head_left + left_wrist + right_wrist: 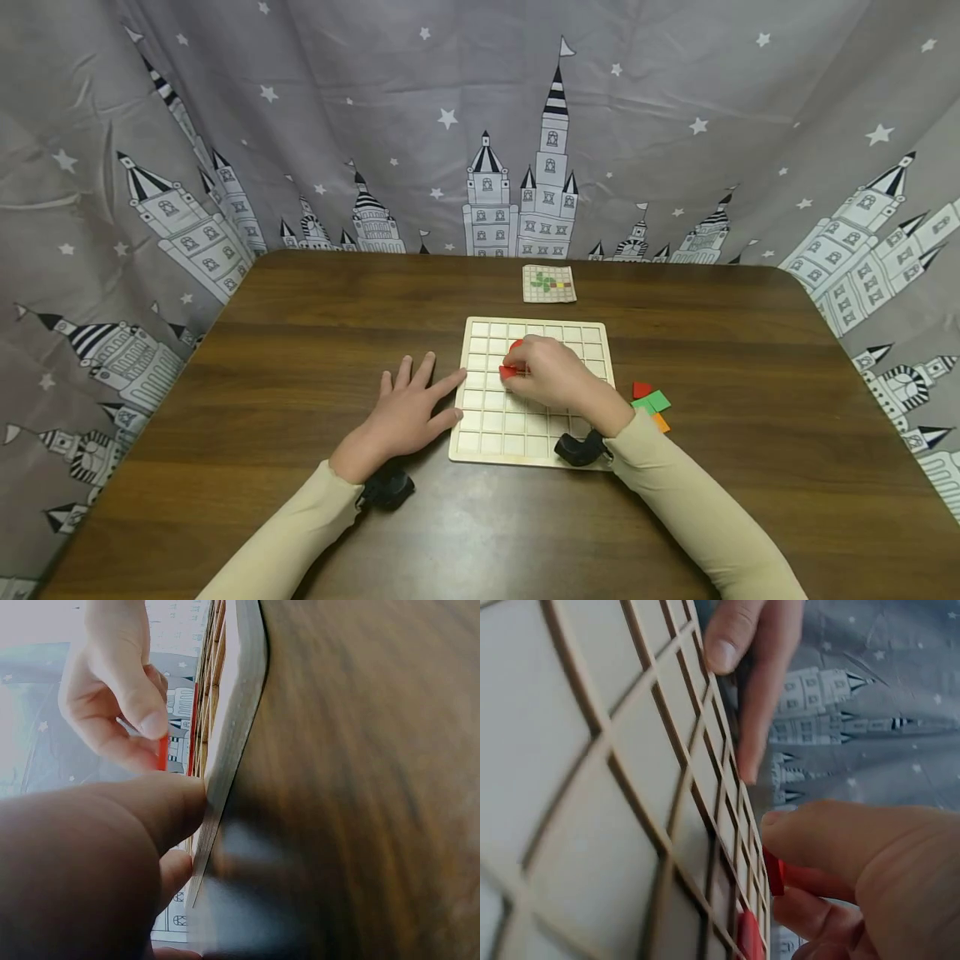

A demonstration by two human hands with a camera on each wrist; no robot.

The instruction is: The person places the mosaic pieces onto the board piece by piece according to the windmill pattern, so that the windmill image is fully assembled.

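Observation:
Over the left-middle part of a pale wooden grid board (480, 422), my right hand (555, 372) pinches a small red tile (773, 871) between thumb and fingers. The tile stands slightly off the board's surface in the left wrist view. Another red tile (750, 935) sits in the grid close beside it, partly hidden by my fingers in the head view. My left hand (402, 417) lies with spread, straight fingers on the table, thumb and index fingertip touching the board's left edge.
Right of the board lie several loose tiles: a red one (642, 389), green ones (658, 401) and an orange one (661, 422). Behind the board is a small grid card (548, 296) printed with a green, red and yellow pattern. A grey castle-print curtain (337, 108) hangs behind the wooden table (315, 308).

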